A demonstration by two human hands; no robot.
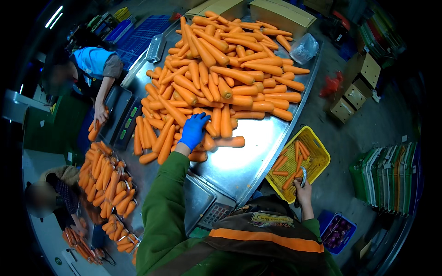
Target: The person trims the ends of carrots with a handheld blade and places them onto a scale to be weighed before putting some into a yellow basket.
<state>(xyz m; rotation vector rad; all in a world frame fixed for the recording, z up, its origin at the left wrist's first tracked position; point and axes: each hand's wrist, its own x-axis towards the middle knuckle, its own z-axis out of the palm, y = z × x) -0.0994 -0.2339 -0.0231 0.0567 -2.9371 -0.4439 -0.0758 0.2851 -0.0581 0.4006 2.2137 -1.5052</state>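
Observation:
My left hand, in a blue glove, rests on the near edge of a large heap of carrots on the metal table. Its palm is hidden, so a grip on a carrot cannot be made out. My bare right hand is low at my right side, closed around the handle of a tool with a curved metal blade. It is over the near rim of a yellow plastic crate, where several carrots lie.
Digital scales stand just before me, more scales at the left. Bagged carrots are piled left, beside two co-workers. Cardboard boxes border the table's far end. A blue crate holds purple produce.

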